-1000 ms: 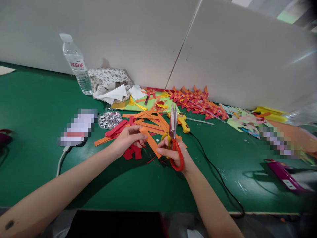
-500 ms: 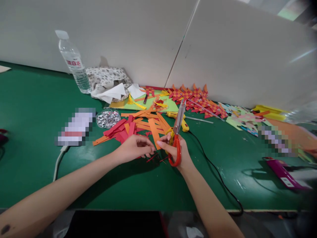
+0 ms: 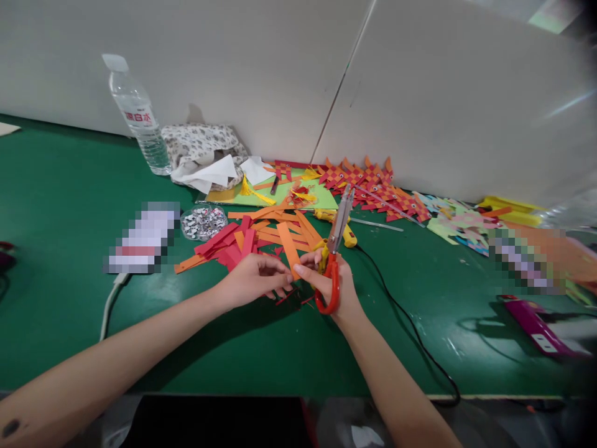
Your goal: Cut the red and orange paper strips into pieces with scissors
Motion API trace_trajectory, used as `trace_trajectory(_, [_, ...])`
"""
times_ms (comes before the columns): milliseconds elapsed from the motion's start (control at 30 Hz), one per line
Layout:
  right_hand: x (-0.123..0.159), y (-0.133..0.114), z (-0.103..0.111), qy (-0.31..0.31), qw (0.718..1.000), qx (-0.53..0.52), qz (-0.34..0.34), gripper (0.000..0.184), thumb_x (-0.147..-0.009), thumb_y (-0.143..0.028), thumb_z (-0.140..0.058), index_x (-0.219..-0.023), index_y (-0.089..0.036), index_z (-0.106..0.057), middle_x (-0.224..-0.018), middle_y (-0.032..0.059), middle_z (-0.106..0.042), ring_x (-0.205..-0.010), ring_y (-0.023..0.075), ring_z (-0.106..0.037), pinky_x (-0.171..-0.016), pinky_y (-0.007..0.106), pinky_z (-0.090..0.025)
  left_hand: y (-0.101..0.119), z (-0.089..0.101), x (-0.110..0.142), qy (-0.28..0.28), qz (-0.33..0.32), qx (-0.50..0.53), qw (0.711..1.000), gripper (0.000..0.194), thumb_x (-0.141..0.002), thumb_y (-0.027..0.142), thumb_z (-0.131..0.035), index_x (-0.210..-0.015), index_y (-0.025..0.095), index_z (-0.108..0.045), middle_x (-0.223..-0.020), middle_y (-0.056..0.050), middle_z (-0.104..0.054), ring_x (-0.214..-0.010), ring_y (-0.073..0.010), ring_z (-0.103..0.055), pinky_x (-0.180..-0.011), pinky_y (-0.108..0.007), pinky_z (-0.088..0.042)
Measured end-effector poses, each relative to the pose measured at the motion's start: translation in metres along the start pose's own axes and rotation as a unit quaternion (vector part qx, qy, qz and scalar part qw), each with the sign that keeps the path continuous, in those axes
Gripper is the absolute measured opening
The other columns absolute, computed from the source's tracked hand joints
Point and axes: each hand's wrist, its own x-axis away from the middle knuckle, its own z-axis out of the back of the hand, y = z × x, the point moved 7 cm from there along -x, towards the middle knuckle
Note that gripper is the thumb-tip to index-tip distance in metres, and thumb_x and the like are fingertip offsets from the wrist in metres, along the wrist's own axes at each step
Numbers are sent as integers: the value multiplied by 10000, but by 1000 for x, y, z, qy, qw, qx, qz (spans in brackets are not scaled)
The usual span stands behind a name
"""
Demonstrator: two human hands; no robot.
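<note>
My right hand (image 3: pixel 342 283) is closed round scissors (image 3: pixel 332 267) with red-orange handles, their blades pointing up and away. Between its thumb and fingers it also pinches an orange paper strip (image 3: pixel 289 244), which leans over the pile. My left hand (image 3: pixel 254 277) has its fingers curled together at the near end of that strip; its fingertips are partly hidden. Just beyond lie loose orange strips (image 3: pixel 275 218) and red strips (image 3: pixel 226 242). Thin red scraps (image 3: pixel 286 297) lie under the hands.
A tub of googly eyes (image 3: pixel 204 223), a phone (image 3: pixel 144 239) and a water bottle (image 3: pixel 140 121) stand left. Behind are woven paper fish (image 3: pixel 368 180) and a green sheet (image 3: pixel 326 198). A yellow glue gun (image 3: pixel 349 236) trails a black cord (image 3: pixel 396 308). A purple power strip (image 3: pixel 532 323) lies right.
The orange strip and my right fingers have moved slightly left, so the strip's near end now meets my left fingertips. The scissors have tilted a little to the right.
</note>
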Motion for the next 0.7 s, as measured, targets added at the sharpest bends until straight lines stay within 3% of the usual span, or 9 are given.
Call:
trace_trajectory(433, [0,3,-1,2,1000,-19,22,379,-562,-270,-799,-695,-224,-447,-717,-36,-597,-664,131,-576,-650,303,-474,1,-3,3,0,24,14,1000,103,-703,192,-635,-786,149,-679,-750,-40,-710,-659,-127,-661,-539,-187,-486])
trace_trajectory(700, [1,0,-2,1,1000,-2,4,407,-528,-298,-812,-674,-226,-439,-721,-21,-599,-663,141,-582,-652,319,-489,0,-2,1,0,8,13,1000,179,-710,326,-681,-758,154,-685,-747,-47,-704,-628,-121,-648,-511,-178,-483])
